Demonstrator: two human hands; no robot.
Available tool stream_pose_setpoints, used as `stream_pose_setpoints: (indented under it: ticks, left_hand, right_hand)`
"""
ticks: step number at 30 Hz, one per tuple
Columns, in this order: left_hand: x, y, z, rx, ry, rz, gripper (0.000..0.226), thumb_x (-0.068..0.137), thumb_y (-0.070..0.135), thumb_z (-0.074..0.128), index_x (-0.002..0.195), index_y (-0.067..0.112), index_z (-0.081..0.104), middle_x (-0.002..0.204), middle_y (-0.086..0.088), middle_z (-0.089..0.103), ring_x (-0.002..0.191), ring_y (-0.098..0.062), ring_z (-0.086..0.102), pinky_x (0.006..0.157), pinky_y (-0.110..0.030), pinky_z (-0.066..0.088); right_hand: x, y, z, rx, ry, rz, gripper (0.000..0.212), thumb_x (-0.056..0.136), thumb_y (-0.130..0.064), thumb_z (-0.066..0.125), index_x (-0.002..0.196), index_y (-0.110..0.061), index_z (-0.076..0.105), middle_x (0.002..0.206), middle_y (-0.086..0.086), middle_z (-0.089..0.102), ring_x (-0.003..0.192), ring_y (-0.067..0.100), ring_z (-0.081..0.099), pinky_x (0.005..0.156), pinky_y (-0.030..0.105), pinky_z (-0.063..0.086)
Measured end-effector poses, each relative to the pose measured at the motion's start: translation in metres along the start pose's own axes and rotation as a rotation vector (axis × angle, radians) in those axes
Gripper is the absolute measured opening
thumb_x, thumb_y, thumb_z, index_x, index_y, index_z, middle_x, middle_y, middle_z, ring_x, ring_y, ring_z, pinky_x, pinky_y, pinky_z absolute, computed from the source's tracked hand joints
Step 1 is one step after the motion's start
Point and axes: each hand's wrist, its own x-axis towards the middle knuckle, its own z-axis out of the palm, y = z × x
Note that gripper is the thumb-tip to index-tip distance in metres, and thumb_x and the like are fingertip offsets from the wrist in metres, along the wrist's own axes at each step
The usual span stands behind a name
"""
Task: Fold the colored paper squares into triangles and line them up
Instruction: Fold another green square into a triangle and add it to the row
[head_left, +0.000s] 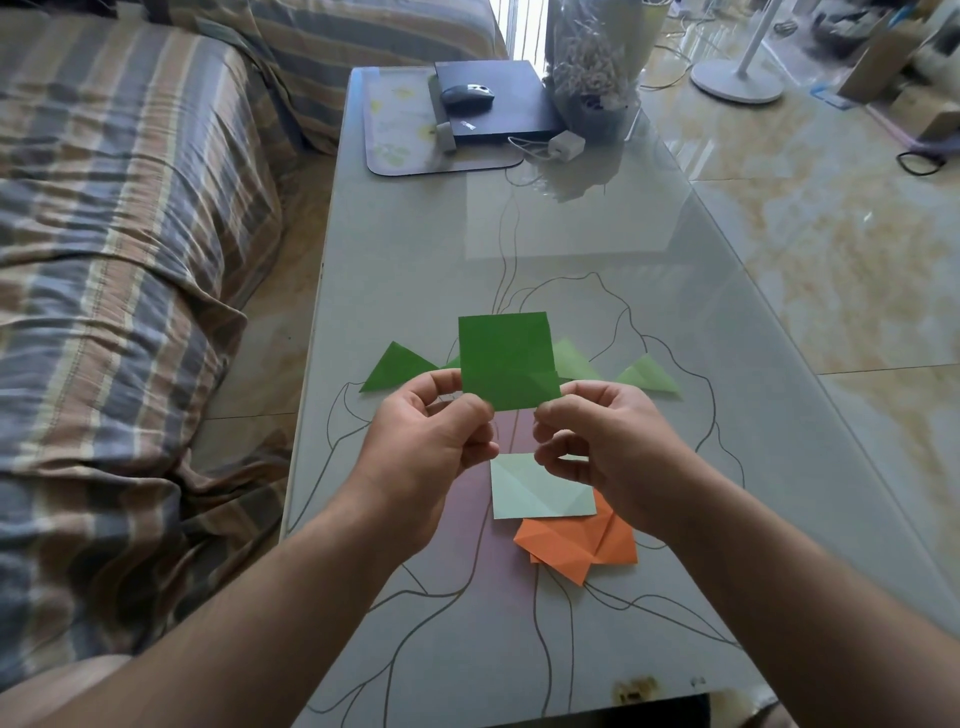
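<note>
Partway, I judge: green triangles (396, 367) already sit in a row mid-table, while the left hand (426, 447) and right hand (597, 441) pinch an unfolded green square (506, 358) above them, with more squares (540, 493) waiting nearer the table's (623, 291) near edge.

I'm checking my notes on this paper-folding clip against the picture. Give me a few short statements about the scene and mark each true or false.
1. Both hands hold the dark green square above the table. True: the left hand and right hand pinch its lower edge.
2. The dark green square is already folded into a triangle. False: it is an unfolded square.
3. Folded green triangles lie on the table behind the held square. True: a dark green triangle at left, light green triangles at right.
4. The orange papers lie on top of the pale square. False: the pale square overlaps the orange papers.
5. A computer mouse sits at the table's near end. False: it is at the far end.
</note>
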Motion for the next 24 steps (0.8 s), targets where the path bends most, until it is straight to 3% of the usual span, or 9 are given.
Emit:
stream_pose_setpoints:
  ticks: [7, 12, 16, 20, 24]
  left_hand:
    - [0.0017, 0.0004, -0.0024, 0.019, 0.008, -0.016, 0.038, 0.094, -0.004, 0.063, 0.129, 0.010, 0.055, 0.076, -0.006, 0.064, 0.068, -0.015, 0.063, 0.073, -0.034, 0.060]
    - [0.0009, 0.0028, -0.0024, 0.006, 0.008, -0.012, 0.032, 0.094, -0.006, 0.062, 0.119, 0.013, 0.057, 0.072, -0.005, 0.066, 0.066, -0.016, 0.064, 0.074, -0.034, 0.061]
    - [0.0010, 0.0041, -0.0025, 0.018, 0.008, -0.007, 0.029, 0.094, -0.004, 0.065, 0.117, 0.012, 0.059, 0.076, -0.007, 0.069, 0.069, -0.017, 0.066, 0.076, -0.035, 0.063]
    - [0.0012, 0.0022, -0.0007, 0.039, -0.009, -0.040, 0.030, 0.094, -0.005, 0.064, 0.120, 0.009, 0.058, 0.072, -0.007, 0.067, 0.069, -0.018, 0.064, 0.076, -0.037, 0.062]
    - [0.0006, 0.0008, 0.0037, -0.099, -0.040, -0.122, 0.015, 0.095, -0.002, 0.063, 0.102, 0.011, 0.061, 0.073, -0.004, 0.061, 0.068, -0.017, 0.059, 0.075, -0.035, 0.056]
  right_hand:
    - [0.0006, -0.0015, 0.0006, 0.034, -0.005, 0.000, 0.034, 0.093, -0.006, 0.065, 0.063, -0.022, 0.064, 0.072, 0.006, 0.066, 0.064, 0.023, 0.062, 0.075, 0.039, 0.051]
    - [0.0007, -0.0014, -0.0011, 0.032, 0.022, -0.015, 0.031, 0.092, -0.004, 0.065, 0.064, -0.016, 0.060, 0.067, 0.006, 0.063, 0.061, 0.020, 0.061, 0.077, 0.042, 0.051]
    - [0.0021, -0.0024, -0.0012, 0.030, 0.018, -0.002, 0.040, 0.092, -0.005, 0.064, 0.057, -0.022, 0.059, 0.067, 0.005, 0.063, 0.061, 0.020, 0.062, 0.077, 0.042, 0.051]
    - [0.0009, -0.0021, 0.0006, -0.047, 0.013, -0.029, 0.026, 0.092, -0.006, 0.064, 0.069, -0.016, 0.059, 0.069, 0.005, 0.065, 0.063, 0.021, 0.064, 0.078, 0.042, 0.052]
    - [0.0024, 0.0002, 0.0025, 0.035, 0.038, 0.018, 0.027, 0.092, -0.007, 0.065, 0.068, -0.015, 0.056, 0.067, 0.004, 0.062, 0.060, 0.020, 0.060, 0.074, 0.041, 0.052]
